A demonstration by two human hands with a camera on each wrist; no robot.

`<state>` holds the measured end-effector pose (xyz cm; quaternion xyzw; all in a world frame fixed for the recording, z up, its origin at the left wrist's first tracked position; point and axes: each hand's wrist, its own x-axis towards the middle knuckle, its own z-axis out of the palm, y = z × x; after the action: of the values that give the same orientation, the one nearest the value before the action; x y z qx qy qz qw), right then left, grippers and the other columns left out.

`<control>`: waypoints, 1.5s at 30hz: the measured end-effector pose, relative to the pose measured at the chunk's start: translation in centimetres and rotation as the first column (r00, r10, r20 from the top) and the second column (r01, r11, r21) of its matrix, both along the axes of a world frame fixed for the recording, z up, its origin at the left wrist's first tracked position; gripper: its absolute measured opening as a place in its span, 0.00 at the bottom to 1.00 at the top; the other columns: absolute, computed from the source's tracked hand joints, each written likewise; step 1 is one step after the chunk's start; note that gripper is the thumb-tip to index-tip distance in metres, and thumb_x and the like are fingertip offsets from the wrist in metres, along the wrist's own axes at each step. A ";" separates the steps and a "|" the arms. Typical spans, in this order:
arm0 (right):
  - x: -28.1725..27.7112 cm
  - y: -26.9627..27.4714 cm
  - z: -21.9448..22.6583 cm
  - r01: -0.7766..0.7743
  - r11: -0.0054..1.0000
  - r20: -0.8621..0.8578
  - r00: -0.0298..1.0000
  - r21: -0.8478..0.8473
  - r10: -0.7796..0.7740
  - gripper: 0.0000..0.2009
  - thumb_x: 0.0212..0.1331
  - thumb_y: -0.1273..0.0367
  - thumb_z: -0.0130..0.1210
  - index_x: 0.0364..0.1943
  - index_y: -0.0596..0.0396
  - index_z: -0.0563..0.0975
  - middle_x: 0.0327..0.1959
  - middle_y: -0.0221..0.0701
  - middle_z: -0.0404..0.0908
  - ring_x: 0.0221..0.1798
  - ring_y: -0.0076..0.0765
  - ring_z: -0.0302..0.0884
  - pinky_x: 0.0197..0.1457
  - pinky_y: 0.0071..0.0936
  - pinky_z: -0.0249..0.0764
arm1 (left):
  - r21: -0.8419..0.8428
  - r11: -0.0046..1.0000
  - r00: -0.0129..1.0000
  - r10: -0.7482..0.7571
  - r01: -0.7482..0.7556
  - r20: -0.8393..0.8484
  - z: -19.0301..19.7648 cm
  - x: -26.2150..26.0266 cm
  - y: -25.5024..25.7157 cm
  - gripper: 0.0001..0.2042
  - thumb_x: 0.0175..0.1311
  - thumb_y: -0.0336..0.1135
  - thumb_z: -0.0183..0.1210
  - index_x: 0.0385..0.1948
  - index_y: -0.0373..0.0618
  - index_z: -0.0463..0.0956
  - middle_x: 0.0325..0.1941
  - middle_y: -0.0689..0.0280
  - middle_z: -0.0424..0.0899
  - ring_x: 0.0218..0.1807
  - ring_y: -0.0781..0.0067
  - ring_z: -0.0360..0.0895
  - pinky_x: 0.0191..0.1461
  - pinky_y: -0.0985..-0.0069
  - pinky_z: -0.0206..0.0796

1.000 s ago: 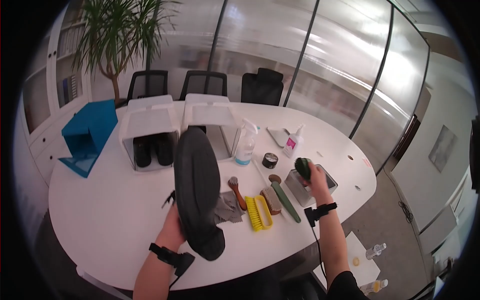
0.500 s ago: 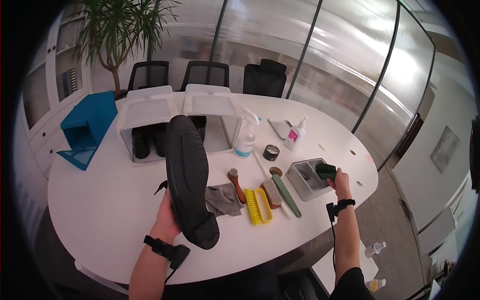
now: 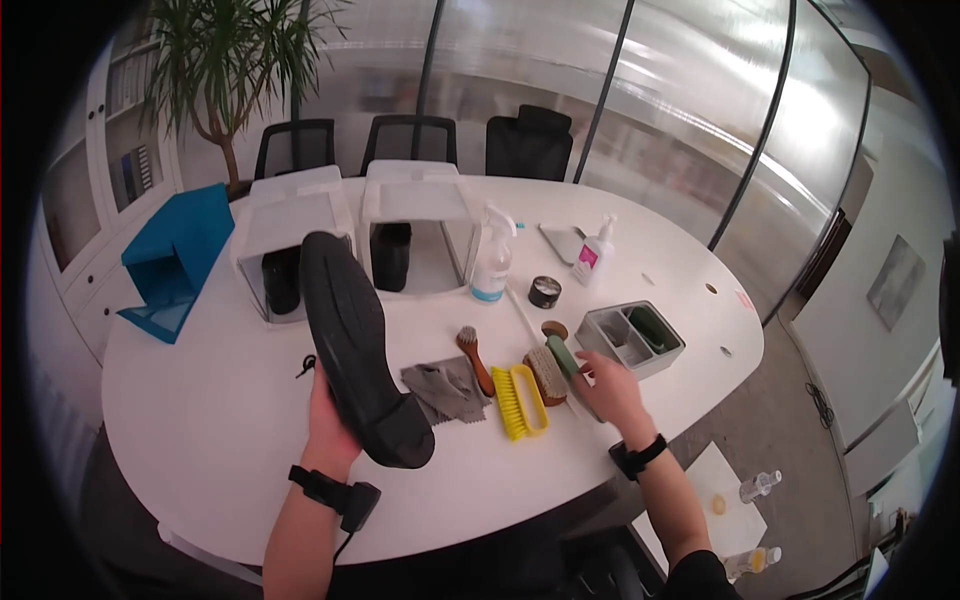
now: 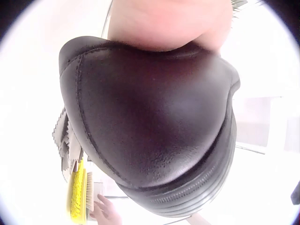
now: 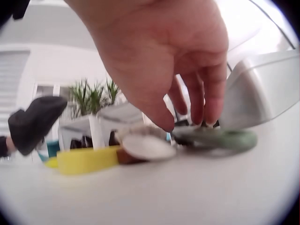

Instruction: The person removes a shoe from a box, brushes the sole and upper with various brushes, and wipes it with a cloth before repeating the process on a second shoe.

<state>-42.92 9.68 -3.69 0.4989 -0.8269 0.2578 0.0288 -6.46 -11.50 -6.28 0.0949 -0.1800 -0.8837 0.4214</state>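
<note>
My left hand [image 3: 332,425] grips a black shoe [image 3: 348,340], its sole facing the head camera and heel lowest. In the left wrist view, the smooth upper of the shoe [image 4: 150,112] hides most of the fingers. Over the long green handle [image 3: 561,354] of a tool hovers my right hand [image 3: 615,395], thumb and fingers apart. The right wrist view has its fingertips right at the top of the green handle [image 5: 234,139]. A dark green brush [image 3: 650,326] lies in the right compartment of the grey box [image 3: 655,364].
Beside the handle lie a wood-backed brush [image 3: 545,375], a yellow brush [image 3: 520,405], a small wooden brush [image 3: 474,362] and a grey cloth [image 3: 440,388]. Farther back stand a spray bottle [image 3: 492,265], a round tin [image 3: 544,291], a pump bottle [image 3: 594,255] and white shoe boxes [image 3: 410,180].
My right hand has put the dark green brush into the grey box, let go and moved left to the green handle. The left hand has shifted the shoe slightly left, tilting it more.
</note>
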 end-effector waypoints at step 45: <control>21.1 -3.2 7.6 -0.612 0.788 0.426 0.696 -0.069 0.578 0.26 0.74 0.70 0.48 0.74 0.67 0.62 0.43 0.52 0.84 0.47 0.55 0.85 0.52 0.40 0.78 | -0.759 0.480 0.673 0.736 -0.440 0.075 4.1 -0.4 2.3 0.17 0.65 0.30 0.73 0.52 0.36 0.83 0.50 0.63 0.88 0.52 0.72 0.83 0.60 0.74 0.72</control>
<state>-21.80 6.47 3.91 0.6715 -0.6158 0.3226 -0.2565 -6.84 -9.20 -2.19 0.1639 -0.5283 -0.5055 0.6622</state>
